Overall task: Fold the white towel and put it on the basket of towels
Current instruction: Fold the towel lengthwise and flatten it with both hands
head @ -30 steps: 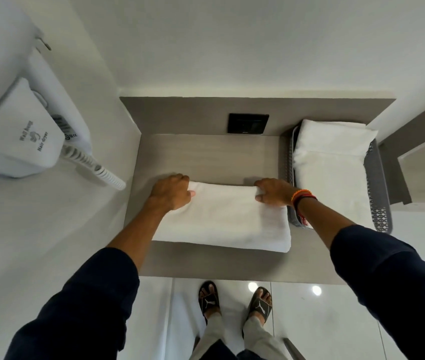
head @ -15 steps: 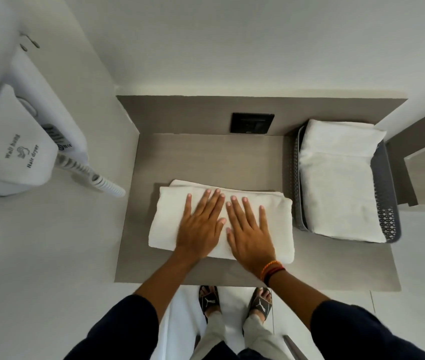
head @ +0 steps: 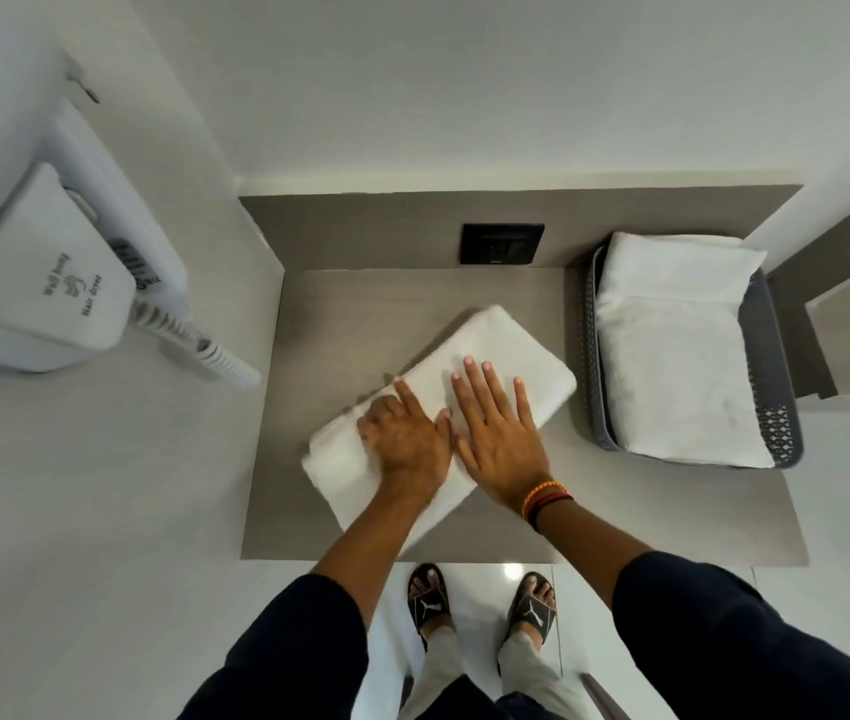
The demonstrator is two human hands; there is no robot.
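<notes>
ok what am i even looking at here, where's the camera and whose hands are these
There is no machine here: a person wears a wide-angle camera on the head, looking down, so you see their own arms, legs and sandals.

The left hand and right hand both rest on a folded white towel, which lies slanted on a grey-brown counter. The right hand lies flat with fingers spread. The left hand's fingers curl at the towel's edge, but it is blurred, so a grip cannot be confirmed.

To the right stands a grey perforated basket already holding folded white towels. On the left wall hangs a white hair dryer, and a black wall plate sits behind the counter.
</notes>
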